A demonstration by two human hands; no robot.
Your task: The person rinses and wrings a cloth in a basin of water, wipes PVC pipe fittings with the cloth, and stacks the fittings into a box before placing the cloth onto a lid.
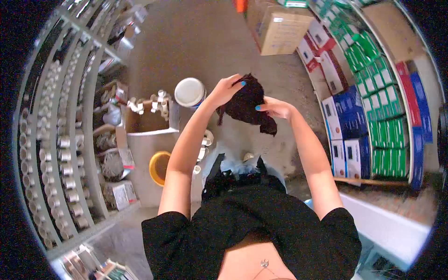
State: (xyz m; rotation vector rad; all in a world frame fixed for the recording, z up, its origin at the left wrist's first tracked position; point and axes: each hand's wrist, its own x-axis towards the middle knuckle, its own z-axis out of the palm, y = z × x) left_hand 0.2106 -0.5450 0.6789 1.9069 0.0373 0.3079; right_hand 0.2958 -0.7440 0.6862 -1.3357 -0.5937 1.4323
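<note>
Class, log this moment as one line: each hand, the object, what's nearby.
left hand: gripping dark bundle | right hand: gripping same bundle | bundle: held above floor | nearby: white-lidded bucket, shelved green boxes

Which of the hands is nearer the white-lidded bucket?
Left. The left hand grips the dark cloth on the side toward the white-lidded bucket; the right hand is on the cloth's far side.

Matt, rough bundle (247,101), seemingly cloth; smooth plastic bucket lid (189,92); matt cardboard carton (287,35).
</note>
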